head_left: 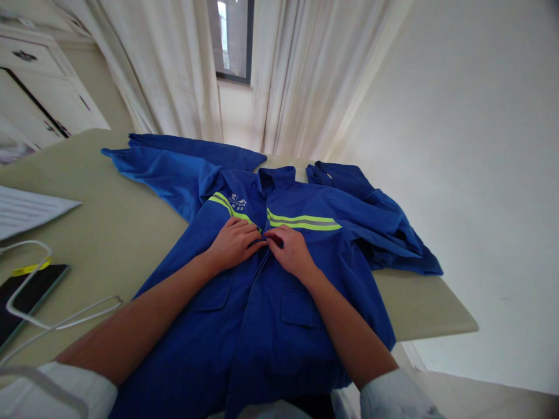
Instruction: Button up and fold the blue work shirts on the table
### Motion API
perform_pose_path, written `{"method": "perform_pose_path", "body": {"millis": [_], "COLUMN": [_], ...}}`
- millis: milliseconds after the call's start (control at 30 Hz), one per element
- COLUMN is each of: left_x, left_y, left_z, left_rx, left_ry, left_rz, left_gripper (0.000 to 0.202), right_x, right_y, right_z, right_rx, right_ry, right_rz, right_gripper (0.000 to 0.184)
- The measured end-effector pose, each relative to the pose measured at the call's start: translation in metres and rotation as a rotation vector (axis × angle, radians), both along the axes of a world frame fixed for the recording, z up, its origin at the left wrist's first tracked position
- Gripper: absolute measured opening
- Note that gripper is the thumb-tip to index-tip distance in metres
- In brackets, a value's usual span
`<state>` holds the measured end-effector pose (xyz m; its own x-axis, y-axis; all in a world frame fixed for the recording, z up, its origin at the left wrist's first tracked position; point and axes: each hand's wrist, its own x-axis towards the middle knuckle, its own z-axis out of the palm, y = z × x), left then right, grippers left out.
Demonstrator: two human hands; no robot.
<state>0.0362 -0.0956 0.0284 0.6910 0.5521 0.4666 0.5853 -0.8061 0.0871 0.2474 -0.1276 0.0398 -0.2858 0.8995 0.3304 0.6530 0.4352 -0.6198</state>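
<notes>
A blue work jacket (244,314) with yellow-green reflective stripes (301,222) lies front-up on a beige table (109,233), sleeves spread to both sides. My left hand (233,243) and my right hand (288,249) meet at the jacket's front opening, just below the stripes. Both hands have fingers curled and pinching the two front edges where they join. What sits between the fingertips is too small to make out. The collar (276,174) points away from me.
A sheet of paper (26,209) lies at the table's left. A dark phone (26,299) and a white wire hanger (52,320) are near the left front. Curtains and a window stand behind the table. A white wall is on the right.
</notes>
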Motion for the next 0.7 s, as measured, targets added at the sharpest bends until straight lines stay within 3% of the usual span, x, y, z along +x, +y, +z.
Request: {"method": "perform_pose_path", "body": {"millis": [267, 467, 567, 700], "left_x": [0.008, 0.007, 0.003, -0.003], "left_y": [-0.004, -0.01, -0.008, 0.0], "left_z": [0.001, 0.008, 0.009, 0.006], "left_rx": [0.029, 0.07, -0.02, -0.201], "left_ry": [-0.053, -0.115, -0.211, -0.251], "left_rz": [0.095, 0.055, 0.135, 0.196], "left_gripper": [0.019, 0.024, 0.026, 0.028], "right_x": [-0.006, -0.002, 0.004, 0.007], "right_y": [0.0, 0.005, 0.008, 0.008], "right_z": [-0.002, -0.003, -0.004, -0.005], "right_rx": [-0.067, -0.159, -0.213, -0.134], "right_ry": [0.168, 0.208, 0.288, 0.324], "right_rz": [-0.108, -0.224, -0.216, -0.19], "right_gripper": [0.012, 0.006, 0.006, 0.01]}}
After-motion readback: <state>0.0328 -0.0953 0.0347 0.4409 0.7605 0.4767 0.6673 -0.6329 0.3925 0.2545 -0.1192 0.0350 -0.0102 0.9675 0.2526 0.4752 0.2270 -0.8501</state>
